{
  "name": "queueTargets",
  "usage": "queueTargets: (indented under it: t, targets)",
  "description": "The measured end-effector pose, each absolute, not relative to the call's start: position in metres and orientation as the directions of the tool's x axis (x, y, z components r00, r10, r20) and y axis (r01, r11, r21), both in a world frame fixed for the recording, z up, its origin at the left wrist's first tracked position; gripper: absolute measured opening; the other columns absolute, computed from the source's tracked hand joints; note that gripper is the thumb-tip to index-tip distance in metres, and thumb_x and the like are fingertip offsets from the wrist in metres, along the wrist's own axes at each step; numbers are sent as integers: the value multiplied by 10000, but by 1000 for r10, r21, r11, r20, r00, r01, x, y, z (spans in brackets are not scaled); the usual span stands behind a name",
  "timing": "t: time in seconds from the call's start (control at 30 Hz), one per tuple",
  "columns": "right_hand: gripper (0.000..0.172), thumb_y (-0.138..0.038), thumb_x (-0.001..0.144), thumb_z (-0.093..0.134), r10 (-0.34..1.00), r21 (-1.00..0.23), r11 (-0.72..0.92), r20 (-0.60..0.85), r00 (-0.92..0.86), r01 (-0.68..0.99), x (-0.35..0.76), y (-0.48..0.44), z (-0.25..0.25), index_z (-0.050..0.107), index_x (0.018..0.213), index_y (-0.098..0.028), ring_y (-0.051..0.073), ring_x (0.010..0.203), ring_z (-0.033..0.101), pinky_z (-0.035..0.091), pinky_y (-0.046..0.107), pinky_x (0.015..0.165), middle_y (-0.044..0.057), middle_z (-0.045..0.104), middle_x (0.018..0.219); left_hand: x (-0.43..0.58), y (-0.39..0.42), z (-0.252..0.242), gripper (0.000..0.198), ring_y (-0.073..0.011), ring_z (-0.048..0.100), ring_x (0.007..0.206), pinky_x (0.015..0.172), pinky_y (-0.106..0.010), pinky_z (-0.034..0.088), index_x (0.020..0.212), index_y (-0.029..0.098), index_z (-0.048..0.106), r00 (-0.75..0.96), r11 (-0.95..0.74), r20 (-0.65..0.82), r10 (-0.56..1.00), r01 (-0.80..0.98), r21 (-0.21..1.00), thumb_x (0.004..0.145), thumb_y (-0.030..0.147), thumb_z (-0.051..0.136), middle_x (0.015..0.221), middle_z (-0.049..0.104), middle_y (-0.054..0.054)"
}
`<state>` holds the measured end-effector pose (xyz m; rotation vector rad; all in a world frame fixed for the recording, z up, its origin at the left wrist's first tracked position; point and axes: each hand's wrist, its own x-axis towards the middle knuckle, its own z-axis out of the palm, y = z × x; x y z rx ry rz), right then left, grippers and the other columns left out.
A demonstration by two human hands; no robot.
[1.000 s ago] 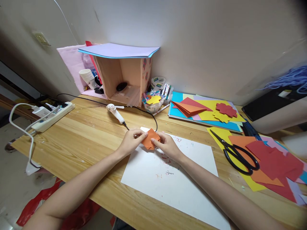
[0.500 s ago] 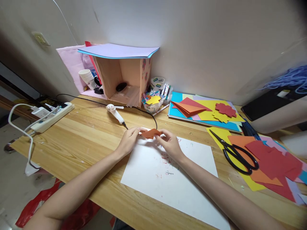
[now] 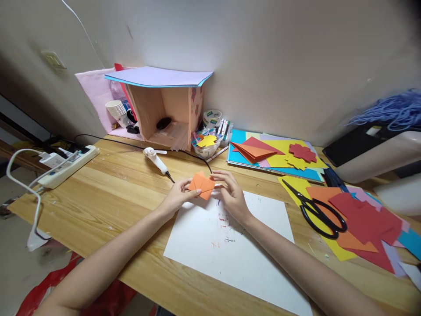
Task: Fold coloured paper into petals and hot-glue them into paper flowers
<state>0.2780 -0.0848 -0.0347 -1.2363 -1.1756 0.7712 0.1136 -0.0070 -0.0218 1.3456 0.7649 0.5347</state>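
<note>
A small folded orange paper piece (image 3: 201, 184) is held between both hands just above the far edge of a white sheet (image 3: 230, 245) on the wooden table (image 3: 108, 197). My left hand (image 3: 179, 195) pinches its left corner with thumb and fingers. My right hand (image 3: 230, 193) grips its right side, fingers curled over the top edge. The folded flaps of the piece face the camera.
A glue gun (image 3: 156, 160) with black cord lies beyond the hands. Black scissors (image 3: 314, 210) rest on coloured paper at the right. A stack of coloured sheets (image 3: 272, 156), a bowl of scraps (image 3: 206, 145), an open box (image 3: 164, 109) and a power strip (image 3: 66, 164) line the back and left.
The orange piece has been turned over between the hands: it faced up, then went edge-on, and now shows its folded side. Both hands kept hold.
</note>
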Motion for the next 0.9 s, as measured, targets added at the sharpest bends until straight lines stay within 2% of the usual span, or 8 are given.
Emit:
queueTargets:
  t: [0.1, 0.17, 0.37, 0.5, 0.57, 0.67, 0.83, 0.9]
  targets:
    - [341, -282, 828, 406, 966, -994, 97, 81, 244, -54, 281, -81, -36, 410, 1164, -229, 152, 817, 586, 515, 311, 675, 81, 536, 1072, 117, -7, -26, 521, -202, 611, 884, 736, -283, 484, 1049, 104, 548, 607, 136, -147, 781, 64, 989, 620, 361, 696, 1022, 637, -130]
    - [397, -343, 783, 503, 984, -998, 25, 16, 176, -50, 285, -77, -37, 395, 1139, -206, 148, 734, 591, 505, 292, 622, 46, 587, 901, 123, -9, -27, 535, -207, 622, 871, 742, -294, 491, 1040, 104, 533, 602, 140, -141, 786, 49, 989, 602, 352, 714, 997, 648, -135]
    - [288, -269, 726, 565, 990, -963, -50, -13, 140, 263, 336, -73, -4, 505, 981, -150, 99, 561, 511, 415, 223, 537, -32, 540, 631, 150, -13, -32, 521, -201, 632, 814, 689, -335, 514, 1084, 129, 486, 625, 93, -131, 770, 93, 991, 686, 438, 619, 934, 650, -105]
    - [220, -241, 719, 560, 997, -829, -73, -46, 61, 555, 408, -93, 33, 579, 925, -163, 101, 569, 511, 400, 220, 544, -20, 554, 657, 180, -11, -29, 326, -190, 609, 828, 700, -326, 493, 965, 149, 553, 646, -272, 89, 758, 189, 944, 782, 415, 509, 951, 614, -91]
    - [228, -226, 720, 551, 991, -734, -122, -58, 117, 668, 442, -106, 41, 594, 938, -174, 102, 593, 526, 396, 213, 545, -4, 589, 725, 200, -9, -21, 232, -186, 586, 842, 720, -314, 467, 861, 168, 582, 692, -544, 258, 674, 229, 807, 822, 363, 461, 933, 604, -75]
    - [191, -203, 660, 609, 943, -495, -322, -92, 320, 807, 479, -118, 37, 636, 848, -193, 120, 640, 543, 381, 206, 551, -2, 607, 724, 237, 0, -8, 146, -186, 560, 873, 744, -303, 432, 883, 191, 570, 722, -821, 469, 509, 243, 517, 839, 254, 447, 933, 594, -62]
    - [163, -153, 667, 585, 817, -375, -516, 55, 574, 770, 498, -112, 17, 627, 824, -140, 226, 816, 563, 373, 278, 618, 115, 624, 854, 297, 28, -3, 162, -217, 548, 871, 705, -306, 403, 927, 170, 568, 797, -950, 537, 277, 310, 30, 767, 150, 546, 957, 583, -93]
    - [156, -156, 711, 541, 787, -360, -525, 138, 601, 771, 496, -105, 13, 615, 848, -144, 247, 902, 544, 373, 298, 657, 134, 606, 948, 313, 39, -8, 129, -212, 547, 838, 687, -306, 395, 890, 159, 579, 809, -949, 526, 261, 315, -13, 767, 143, 543, 936, 583, -96]
